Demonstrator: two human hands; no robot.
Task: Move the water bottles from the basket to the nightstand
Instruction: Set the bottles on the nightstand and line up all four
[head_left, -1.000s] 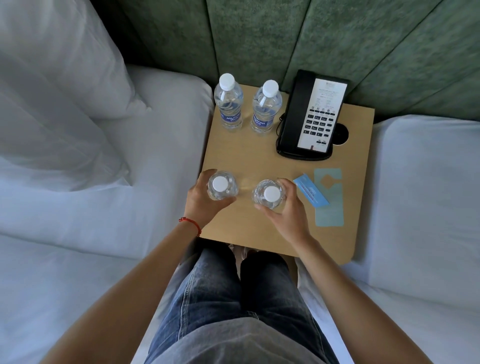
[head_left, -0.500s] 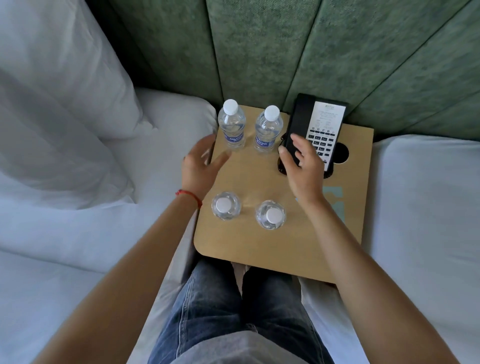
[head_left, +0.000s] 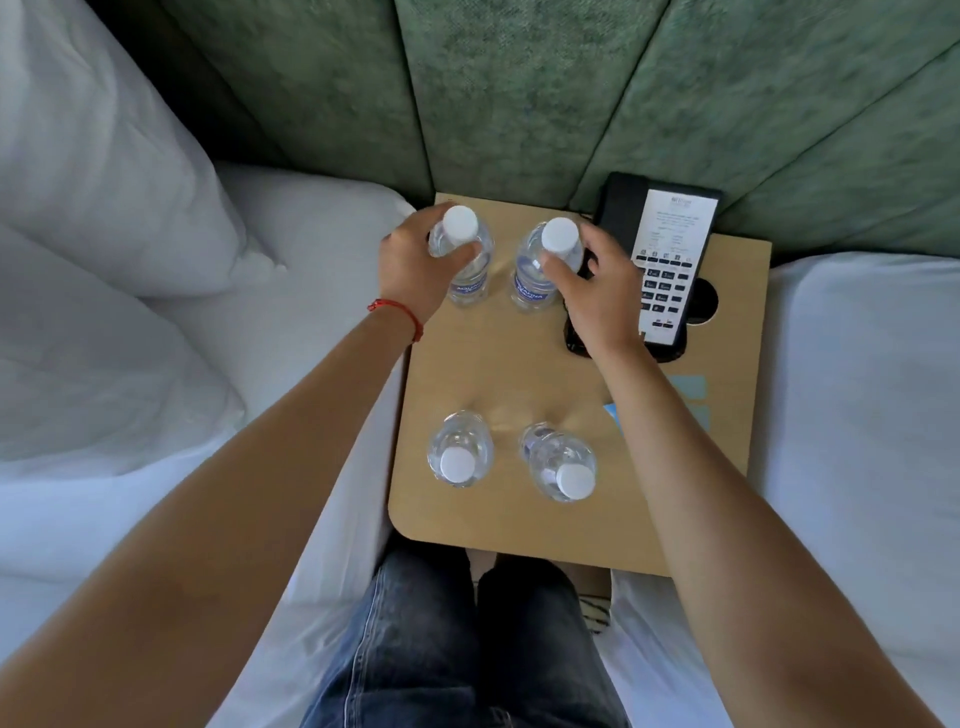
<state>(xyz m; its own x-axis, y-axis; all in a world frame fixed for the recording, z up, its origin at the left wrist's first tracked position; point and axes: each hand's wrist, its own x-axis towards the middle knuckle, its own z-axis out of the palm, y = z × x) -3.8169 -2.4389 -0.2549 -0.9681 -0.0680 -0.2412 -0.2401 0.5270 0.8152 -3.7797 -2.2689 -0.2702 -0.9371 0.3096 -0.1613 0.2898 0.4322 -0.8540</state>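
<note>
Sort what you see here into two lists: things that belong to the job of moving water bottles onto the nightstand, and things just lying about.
Part of the job: far-left bottle, far-right bottle, near-left bottle, near-right bottle, nightstand, left hand, right hand.

Lying about: telephone, blue card, pillow.

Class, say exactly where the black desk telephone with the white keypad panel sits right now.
In the head view, the black desk telephone sits at the far right corner of the light wooden nightstand, against the green padded headboard, just right of the right hand.
</note>
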